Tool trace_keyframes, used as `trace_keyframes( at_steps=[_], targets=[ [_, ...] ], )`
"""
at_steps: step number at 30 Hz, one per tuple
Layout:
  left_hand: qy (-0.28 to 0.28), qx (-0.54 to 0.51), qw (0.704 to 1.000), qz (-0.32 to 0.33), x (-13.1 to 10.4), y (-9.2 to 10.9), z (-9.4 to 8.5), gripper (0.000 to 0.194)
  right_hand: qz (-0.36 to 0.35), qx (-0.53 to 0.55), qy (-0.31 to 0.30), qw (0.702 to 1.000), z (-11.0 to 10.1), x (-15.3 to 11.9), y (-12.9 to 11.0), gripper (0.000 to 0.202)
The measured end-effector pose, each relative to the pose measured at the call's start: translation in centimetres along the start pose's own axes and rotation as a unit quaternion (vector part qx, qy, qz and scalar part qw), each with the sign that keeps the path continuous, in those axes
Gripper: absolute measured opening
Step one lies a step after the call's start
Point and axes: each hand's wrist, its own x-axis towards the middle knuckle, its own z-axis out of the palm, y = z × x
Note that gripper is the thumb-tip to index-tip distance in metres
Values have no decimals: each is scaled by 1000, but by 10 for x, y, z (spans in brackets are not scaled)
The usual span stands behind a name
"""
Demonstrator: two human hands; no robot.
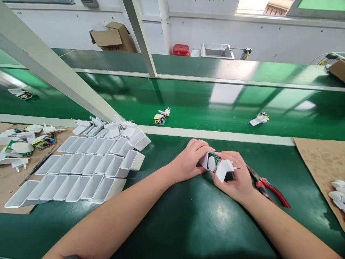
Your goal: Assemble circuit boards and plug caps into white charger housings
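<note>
1. at a green bench (161, 230), two bare hands meet around a small white unit, to the right of the bench's middle.
2. the left hand (194, 158) grasps a white case (204, 162), fingers curled over its outside, the open end turned toward the other hand.
3. the right hand (235, 178) grips a plug cap (223, 169) between thumb and fingers, its two pins pointing right; a circuit board (215, 158) sits beside the cap at the case's mouth, though how far inside it reaches cannot be told.
4. red-handled pliers (269, 187) lie just beyond the right wrist, jaws partly hidden by the hand.
5. on the left, open cases (117, 190) stand in three close rows, with a few more leaning at the right ends; plug-and-board units crowd the back row.
6. farther left, a pile of boards and white parts (21, 147) covers part of a brown sheet (12, 198).
7. beyond the bench, three loose units (160, 119) lie well apart on a green belt (194, 104).
8. at right, white pieces (338, 194) rest on a second sheet (318, 169).
</note>
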Motion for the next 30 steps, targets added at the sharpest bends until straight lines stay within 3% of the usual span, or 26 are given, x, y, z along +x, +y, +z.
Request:
trace_keyframes(
  at_steps=[11,20,30],
  targets=[
    [-16,-10,999,-31,4,4,-3,60,47,15,4,999,1,2,1,59],
    [-31,-18,998,-44,4,7,-7,59,79,64,4,995,3,-2,4,57],
    [-23,-15,999,-37,3,5,-5,60,48,43,6,998,2,0,3,60]
  ],
)
